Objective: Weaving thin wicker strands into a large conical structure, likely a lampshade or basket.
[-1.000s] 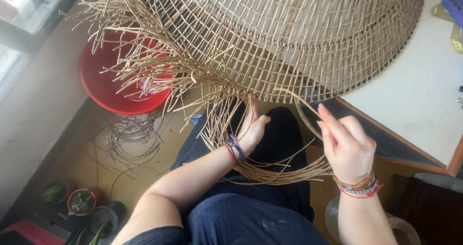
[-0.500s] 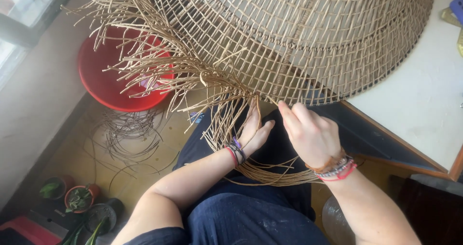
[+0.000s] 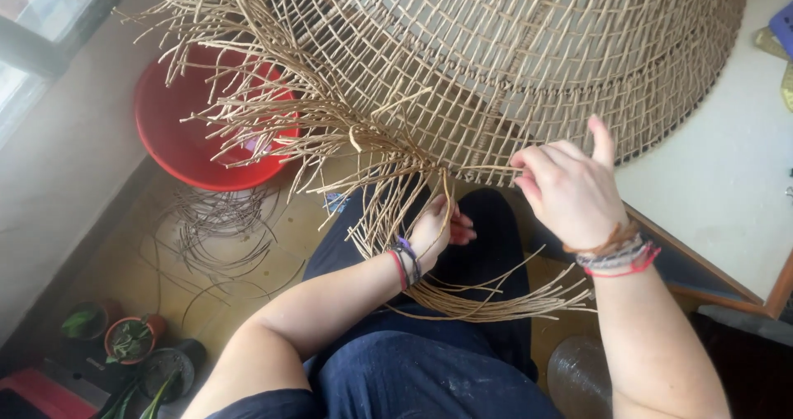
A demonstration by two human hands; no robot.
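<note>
Hands at work on pale stiff cane strands (image 3: 462,295) trailing over dark trousers (image 3: 413,361). Left hand (image 3: 436,231) under the fringe, grip closed around a bunch of strands. Right hand (image 3: 570,189) pinching one strand, forefinger raised. Beyond: domed open-weave basket (image 3: 529,47) on white surface (image 3: 710,179); red bowl (image 3: 194,138) on floor.

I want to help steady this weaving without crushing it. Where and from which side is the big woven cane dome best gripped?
Probably at the dense woven band along the lower rim of the woven cane dome, coming from the table side on the right. That edge looks tight and finished, while the left edge ends in loose strands that would bend. It also stays apart from the left hand and right hand working beneath.
</note>
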